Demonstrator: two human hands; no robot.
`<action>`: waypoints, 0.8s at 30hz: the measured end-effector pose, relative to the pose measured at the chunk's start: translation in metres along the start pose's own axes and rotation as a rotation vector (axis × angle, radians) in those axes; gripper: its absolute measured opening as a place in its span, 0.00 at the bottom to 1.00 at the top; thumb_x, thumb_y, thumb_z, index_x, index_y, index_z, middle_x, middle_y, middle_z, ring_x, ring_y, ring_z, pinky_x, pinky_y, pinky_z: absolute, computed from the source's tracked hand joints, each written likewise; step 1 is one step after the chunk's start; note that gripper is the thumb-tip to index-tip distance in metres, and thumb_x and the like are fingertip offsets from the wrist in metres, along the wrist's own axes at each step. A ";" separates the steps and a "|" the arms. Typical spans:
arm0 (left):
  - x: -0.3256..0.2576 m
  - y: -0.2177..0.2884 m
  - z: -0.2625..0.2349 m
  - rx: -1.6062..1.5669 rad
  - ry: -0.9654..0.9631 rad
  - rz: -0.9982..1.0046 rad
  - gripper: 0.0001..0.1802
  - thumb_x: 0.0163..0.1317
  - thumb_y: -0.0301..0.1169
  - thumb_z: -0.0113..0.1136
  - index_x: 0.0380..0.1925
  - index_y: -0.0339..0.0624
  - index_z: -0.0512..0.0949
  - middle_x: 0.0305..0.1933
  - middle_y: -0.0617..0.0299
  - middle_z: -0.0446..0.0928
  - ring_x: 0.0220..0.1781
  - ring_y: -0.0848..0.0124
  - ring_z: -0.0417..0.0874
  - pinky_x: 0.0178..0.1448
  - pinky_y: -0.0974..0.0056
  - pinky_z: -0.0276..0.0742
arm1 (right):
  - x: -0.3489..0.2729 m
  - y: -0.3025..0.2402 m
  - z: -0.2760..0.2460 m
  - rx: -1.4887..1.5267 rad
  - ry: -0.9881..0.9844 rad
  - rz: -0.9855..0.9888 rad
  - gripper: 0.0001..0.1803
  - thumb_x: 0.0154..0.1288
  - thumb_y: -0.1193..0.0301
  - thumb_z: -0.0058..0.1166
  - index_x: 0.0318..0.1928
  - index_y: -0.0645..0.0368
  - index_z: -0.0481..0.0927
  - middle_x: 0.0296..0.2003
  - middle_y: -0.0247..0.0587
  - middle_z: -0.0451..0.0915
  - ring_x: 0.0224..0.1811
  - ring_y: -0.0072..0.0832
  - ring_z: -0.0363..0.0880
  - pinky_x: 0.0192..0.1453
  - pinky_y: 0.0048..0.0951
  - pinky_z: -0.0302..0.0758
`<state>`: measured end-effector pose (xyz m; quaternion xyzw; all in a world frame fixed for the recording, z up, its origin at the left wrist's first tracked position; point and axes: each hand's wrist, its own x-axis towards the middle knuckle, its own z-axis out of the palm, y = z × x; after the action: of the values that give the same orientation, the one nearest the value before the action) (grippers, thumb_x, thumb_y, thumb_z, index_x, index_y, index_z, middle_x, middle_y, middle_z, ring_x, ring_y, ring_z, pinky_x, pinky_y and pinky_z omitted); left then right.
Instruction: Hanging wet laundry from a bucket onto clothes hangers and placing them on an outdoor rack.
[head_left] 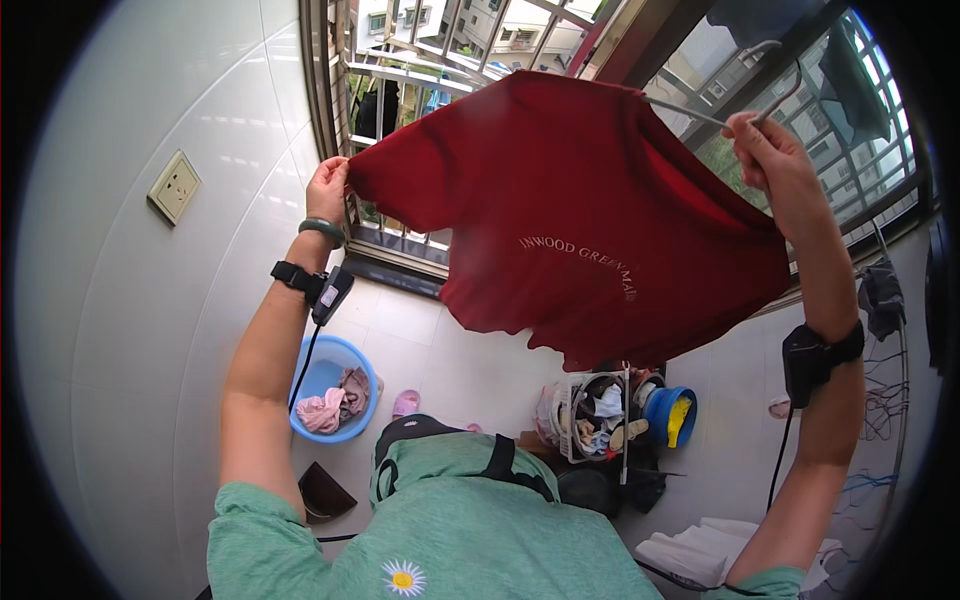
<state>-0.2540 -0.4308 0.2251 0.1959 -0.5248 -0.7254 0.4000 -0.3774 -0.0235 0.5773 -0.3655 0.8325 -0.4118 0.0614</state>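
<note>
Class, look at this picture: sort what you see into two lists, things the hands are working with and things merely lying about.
In use:
left hand
right hand
red shirt
wire hanger

Lying about:
blue basin holding pink clothes
white basket of small items
blue tub
wall socket

Home laundry balcony: barred window (420, 60), tiled wall (130, 300), washing basin (330, 385).

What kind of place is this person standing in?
Most likely a home laundry balcony. The left hand and right hand hold up a red shirt with a wire hanger beside a barred window, and a blue basin of clothes sits on the tiled floor.
</note>
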 end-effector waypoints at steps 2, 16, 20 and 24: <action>-0.021 -0.033 0.007 -0.023 0.148 0.073 0.13 0.62 0.29 0.49 0.46 0.39 0.67 0.37 0.64 0.74 0.34 0.78 0.73 0.37 0.75 0.70 | 0.015 -0.010 -0.006 -0.018 -0.005 0.015 0.15 0.65 0.60 0.46 0.35 0.59 0.76 0.18 0.22 0.63 0.16 0.08 0.56 0.20 0.11 0.57; -0.225 -0.205 0.110 -0.200 -0.221 -1.389 0.37 0.61 0.45 0.48 0.64 0.41 0.47 0.69 0.55 0.46 0.70 0.63 0.49 0.69 0.58 0.48 | 0.027 -0.079 -0.055 -0.142 0.154 -0.015 0.19 0.63 0.58 0.49 0.43 0.61 0.74 0.19 0.20 0.64 0.16 0.05 0.55 0.22 0.09 0.60; -0.216 -0.211 0.116 -0.333 -0.764 -0.812 0.28 0.64 0.40 0.44 0.61 0.38 0.55 0.64 0.54 0.58 0.64 0.63 0.61 0.66 0.59 0.58 | 0.017 -0.073 -0.051 0.003 0.225 0.062 0.17 0.63 0.59 0.50 0.43 0.61 0.73 0.20 0.19 0.65 0.16 0.05 0.56 0.22 0.09 0.60; -0.203 -0.158 0.113 -0.706 -0.615 -1.117 0.23 0.63 0.33 0.44 0.57 0.37 0.61 0.57 0.53 0.67 0.57 0.63 0.70 0.61 0.55 0.66 | 0.006 -0.049 -0.059 0.115 0.291 0.144 0.15 0.63 0.59 0.49 0.40 0.59 0.73 0.20 0.19 0.65 0.16 0.06 0.55 0.22 0.09 0.58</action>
<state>-0.2706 -0.1824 0.0949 0.0810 -0.1699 -0.9696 -0.1560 -0.3786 -0.0092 0.6525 -0.2372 0.8316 -0.5020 -0.0096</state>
